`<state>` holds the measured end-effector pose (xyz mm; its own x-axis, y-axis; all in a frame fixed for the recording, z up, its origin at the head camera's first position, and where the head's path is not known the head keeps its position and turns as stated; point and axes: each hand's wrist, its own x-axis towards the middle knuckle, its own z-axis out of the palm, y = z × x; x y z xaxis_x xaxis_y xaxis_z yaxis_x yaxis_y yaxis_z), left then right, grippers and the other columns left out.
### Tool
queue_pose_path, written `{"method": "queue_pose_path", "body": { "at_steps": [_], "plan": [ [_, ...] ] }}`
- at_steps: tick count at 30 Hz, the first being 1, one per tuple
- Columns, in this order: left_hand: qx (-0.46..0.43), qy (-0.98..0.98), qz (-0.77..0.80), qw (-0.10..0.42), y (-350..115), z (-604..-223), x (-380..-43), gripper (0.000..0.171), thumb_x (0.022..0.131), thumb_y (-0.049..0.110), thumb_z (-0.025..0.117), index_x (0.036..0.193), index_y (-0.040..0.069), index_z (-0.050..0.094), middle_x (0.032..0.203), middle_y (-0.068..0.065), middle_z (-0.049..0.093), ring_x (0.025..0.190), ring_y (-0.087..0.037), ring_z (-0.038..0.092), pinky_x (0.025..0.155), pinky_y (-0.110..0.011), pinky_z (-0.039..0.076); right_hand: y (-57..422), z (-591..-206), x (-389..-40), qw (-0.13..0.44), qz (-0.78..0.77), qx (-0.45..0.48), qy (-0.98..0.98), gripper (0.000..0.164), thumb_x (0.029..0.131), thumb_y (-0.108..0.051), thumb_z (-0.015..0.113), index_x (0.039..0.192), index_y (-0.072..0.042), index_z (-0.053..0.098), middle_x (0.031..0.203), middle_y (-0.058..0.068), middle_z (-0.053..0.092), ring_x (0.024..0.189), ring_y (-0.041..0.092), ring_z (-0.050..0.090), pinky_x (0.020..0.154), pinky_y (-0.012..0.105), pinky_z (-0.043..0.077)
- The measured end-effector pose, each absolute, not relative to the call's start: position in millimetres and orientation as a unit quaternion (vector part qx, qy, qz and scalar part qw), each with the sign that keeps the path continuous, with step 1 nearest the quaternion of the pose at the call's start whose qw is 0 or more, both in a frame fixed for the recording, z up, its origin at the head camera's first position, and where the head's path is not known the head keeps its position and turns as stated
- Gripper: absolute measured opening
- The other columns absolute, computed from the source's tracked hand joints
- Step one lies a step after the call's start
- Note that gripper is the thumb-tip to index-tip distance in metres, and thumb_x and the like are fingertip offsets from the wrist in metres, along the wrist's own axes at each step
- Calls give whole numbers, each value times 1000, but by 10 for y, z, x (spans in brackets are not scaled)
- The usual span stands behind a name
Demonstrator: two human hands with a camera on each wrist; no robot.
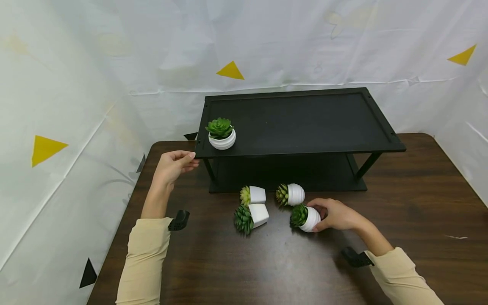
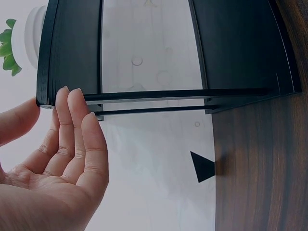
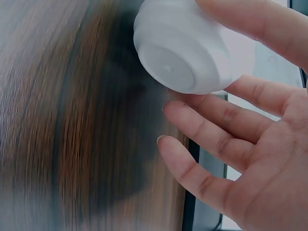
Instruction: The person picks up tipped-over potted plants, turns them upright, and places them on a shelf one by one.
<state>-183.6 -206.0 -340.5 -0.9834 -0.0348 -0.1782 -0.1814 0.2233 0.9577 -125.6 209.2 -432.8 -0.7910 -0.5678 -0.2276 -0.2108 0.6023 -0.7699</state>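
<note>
Through the head view I have my right hand [image 1: 335, 215] on a small potted plant [image 1: 311, 219] that lies on its side on the table [image 1: 267, 271], in front of the black shelf [image 1: 297, 123], its leaves pointing left. The thumb and fingers are curled around the white pot from opposite sides; in the right wrist view the remaining fingers are spread loosely beyond it, and the pot's flat base shows. I cannot tell whether the pot touches the table or hangs just above it.

I judge it light, most likely a stiff plastic or ceramic shell with springy artificial leaves. The ridged wall is round and looks smooth, so it could roll or slip if I pinched too near the tapering base. I would keep the hold on the widest part of the pot, thumb and fingers facing each other, and leave the leaves alone, since they would bend and perhaps pull loose. A moderate squeeze should do.

My left hand [image 1: 173, 167] pinches the shelf's front left corner, thumb above and fingers below; that edge looks rigid and good for steadying. Near it, a plant [image 1: 222, 139] stands upright on the top board.
</note>
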Motion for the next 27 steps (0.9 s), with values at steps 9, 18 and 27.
{"method": "queue_pose_path", "body": {
  "at_steps": [9, 18, 27],
  "plan": [
    [-74, 780, 619, 58, -2061, -3409, -1841, 33, 92, 16, 56, 114, -9, 55, 82, 0, 65, 80, -13, 64, 77, -24, 51, 2304, -4347, -1255, 231, -410, -206, 858, 55, 67, -13, 80, 110, 6, 51, 89, 5, 59, 78, 19, 54, 64, 27, 47],
    [-77, 779, 620, 60, -2055, -3403, -1835, 33, 92, 16, 56, 115, -9, 55, 80, 2, 65, 80, -13, 64, 79, -27, 51, 2473, -4376, -1230, 228, -447, -175, 847, 59, 71, -12, 78, 115, 10, 46, 92, 9, 59, 80, 23, 55, 64, 27, 47],
    [-74, 780, 619, 58, -2053, -3409, -1831, 33, 92, 16, 56, 114, -9, 55, 79, 3, 65, 82, -15, 64, 78, -25, 51, 2546, -4457, -1224, 214, -435, -142, 863, 73, 73, -17, 78, 125, 15, 38, 105, 17, 56, 91, 27, 55, 71, 34, 47]
  ]
}}
